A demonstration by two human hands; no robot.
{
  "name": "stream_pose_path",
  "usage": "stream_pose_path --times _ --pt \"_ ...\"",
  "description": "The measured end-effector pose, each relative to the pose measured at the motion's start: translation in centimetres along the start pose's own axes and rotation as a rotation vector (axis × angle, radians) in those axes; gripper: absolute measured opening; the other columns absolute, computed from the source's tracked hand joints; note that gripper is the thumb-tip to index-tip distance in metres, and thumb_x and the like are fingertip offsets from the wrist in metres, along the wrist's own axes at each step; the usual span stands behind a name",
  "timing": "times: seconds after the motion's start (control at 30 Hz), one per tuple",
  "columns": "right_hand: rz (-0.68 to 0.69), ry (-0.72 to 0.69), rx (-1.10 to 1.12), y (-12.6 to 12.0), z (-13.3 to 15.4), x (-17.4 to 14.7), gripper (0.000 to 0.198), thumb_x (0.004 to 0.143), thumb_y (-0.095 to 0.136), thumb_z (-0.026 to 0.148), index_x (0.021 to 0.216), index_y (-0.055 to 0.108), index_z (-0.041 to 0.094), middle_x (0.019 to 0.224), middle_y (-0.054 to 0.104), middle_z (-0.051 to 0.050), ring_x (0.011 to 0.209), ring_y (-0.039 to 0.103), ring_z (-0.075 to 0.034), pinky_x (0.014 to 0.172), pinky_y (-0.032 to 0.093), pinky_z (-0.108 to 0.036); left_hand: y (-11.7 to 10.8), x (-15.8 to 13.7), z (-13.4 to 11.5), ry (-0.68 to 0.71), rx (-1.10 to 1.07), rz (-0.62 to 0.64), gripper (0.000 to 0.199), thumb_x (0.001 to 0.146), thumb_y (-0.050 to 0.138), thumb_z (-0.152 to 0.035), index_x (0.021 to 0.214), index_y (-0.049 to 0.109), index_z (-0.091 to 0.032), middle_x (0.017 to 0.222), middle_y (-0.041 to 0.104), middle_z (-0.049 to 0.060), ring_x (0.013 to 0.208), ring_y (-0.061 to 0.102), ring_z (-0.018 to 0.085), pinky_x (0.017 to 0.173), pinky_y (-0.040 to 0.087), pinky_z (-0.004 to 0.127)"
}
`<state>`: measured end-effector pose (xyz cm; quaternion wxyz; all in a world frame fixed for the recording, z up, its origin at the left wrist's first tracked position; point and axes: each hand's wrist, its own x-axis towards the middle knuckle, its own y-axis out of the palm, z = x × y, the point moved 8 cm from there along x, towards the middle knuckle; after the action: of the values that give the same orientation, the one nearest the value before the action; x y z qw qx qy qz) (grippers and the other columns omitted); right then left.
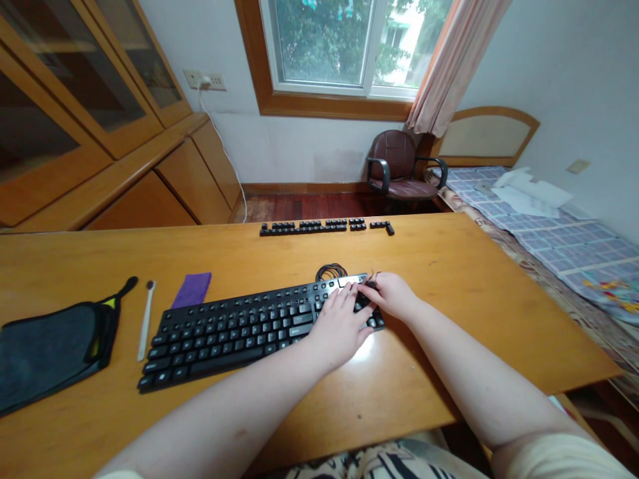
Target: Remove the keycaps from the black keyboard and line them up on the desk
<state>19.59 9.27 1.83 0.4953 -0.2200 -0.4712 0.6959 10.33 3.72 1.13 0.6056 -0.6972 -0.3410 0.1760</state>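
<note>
A black keyboard point(234, 332) lies slightly slanted on the wooden table, with bare spots along its upper rows where keycaps are off. My left hand point(337, 326) rests over its number pad end, fingers stretched out and touching it. At the top right corner of the keyboard, my right hand point(394, 296) pinches a small dark thing point(370, 284), too covered by the fingers to name. Both hands nearly meet there. Loose black keycaps point(309, 228) stand in rows along the table's far edge. Behind the keyboard sits a coiled black cable point(330, 271).
Left of the keyboard lie a toothbrush-like brush point(146, 322), a folded purple cloth point(192, 290) and a dark zipped pouch point(54, 349). Beyond the wooden table point(439, 259) stand a brown armchair point(399, 166) and a bed point(544, 219). Glass-fronted cabinets point(90, 73) line the left wall.
</note>
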Motion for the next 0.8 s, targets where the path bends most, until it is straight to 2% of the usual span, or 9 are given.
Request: stream_pose_path --times 0.13,0.37,0.6,0.8 --pt "-0.015 -0.067 -0.07 -0.1 0.8 -0.2 0.029 0.09 0.045 0.037 0.086 0.067 0.019 0.076 0.067 -0.006 0.068 0.06 -0.016 0.065 0.04 -0.025 0.1 0.0 0.0 -0.007 0.008 0.008 0.05 0.086 0.048 -0.049 0.13 0.046 -0.027 0.144 0.035 0.012 0.135 0.024 0.031 0.108 0.022 0.048" --pt "-0.052 -0.102 -0.107 -0.2 0.6 -0.5 0.033 0.091 0.044 0.04 0.084 0.067 0.018 0.075 0.068 -0.008 0.068 0.06 -0.017 0.066 0.041 -0.026 0.1 0.1 0.0 -0.012 0.001 0.0 0.051 0.085 0.048 -0.049 0.131 0.044 -0.027 0.143 0.036 0.013 0.135 0.026 0.031 0.108 0.022 0.048" --pt "0.024 -0.184 -0.027 -0.4 1.1 -0.5 0.028 0.089 0.048 0.04 0.085 0.068 0.02 0.076 0.068 -0.006 0.069 0.06 -0.016 0.064 0.041 -0.025 0.3 0.1 0.1 -0.01 -0.01 -0.003 0.048 0.085 0.05 -0.047 0.128 0.048 -0.027 0.146 0.031 0.012 0.136 0.023 0.03 0.109 0.022 0.048" --pt "-0.069 -0.021 -0.061 -1.0 -0.1 -0.4 0.036 0.091 0.042 0.04 0.074 0.066 0.018 0.068 0.065 -0.007 0.064 0.059 -0.016 0.063 0.04 -0.026 0.1 0.1 0.0 -0.009 0.009 -0.015 0.053 0.085 0.049 -0.049 0.133 0.042 -0.028 0.146 0.033 0.011 0.136 0.022 0.03 0.109 0.02 0.048"
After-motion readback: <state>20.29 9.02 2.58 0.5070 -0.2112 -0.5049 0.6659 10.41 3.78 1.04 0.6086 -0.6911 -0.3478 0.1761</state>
